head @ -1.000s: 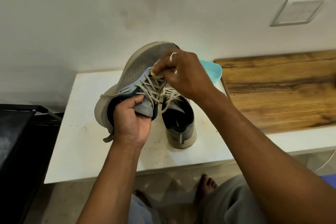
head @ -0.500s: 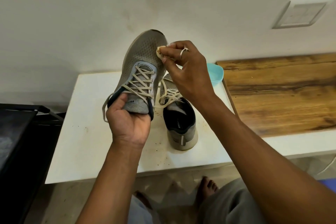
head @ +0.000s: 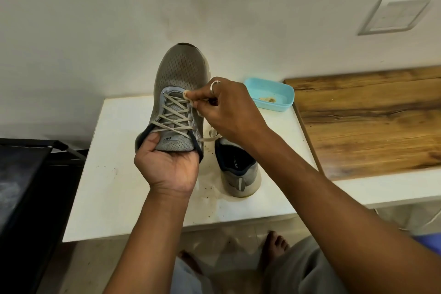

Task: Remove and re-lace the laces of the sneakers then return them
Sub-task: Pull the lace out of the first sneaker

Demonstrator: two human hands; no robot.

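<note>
Up off the white surface (head: 114, 174), a grey sneaker (head: 180, 74) is held with its toe pointing away toward the far wall (head: 95, 19). The left hand (head: 167, 164) is closed around the heel end from below, its thumb lying over the left rim of the collar and its fingers wrapped under the tongue. Cream laces (head: 173, 114) cross the tongue in several rows and are still threaded through the eyelets. The right hand (head: 229, 112) reaches in from the right, with thumb and forefinger pinched shut on the lace at the top right eyelets, near the toe end of the lacing; a silver ring (head: 215, 83) sits on one finger. A loose length of lace trails from the lower right of the held sneaker toward the second sneaker (head: 238, 169), which stands on the surface just to the right, heel toward the near edge, its own laces partly hidden behind the right wrist. Farther right on the surface lies a shallow light-blue tray (head: 281, 105) with a few tan crumbs in it. Beyond that, to the right, runs a wooden top (head: 370, 122). Bare feet show on the floor below the near edge.
</note>
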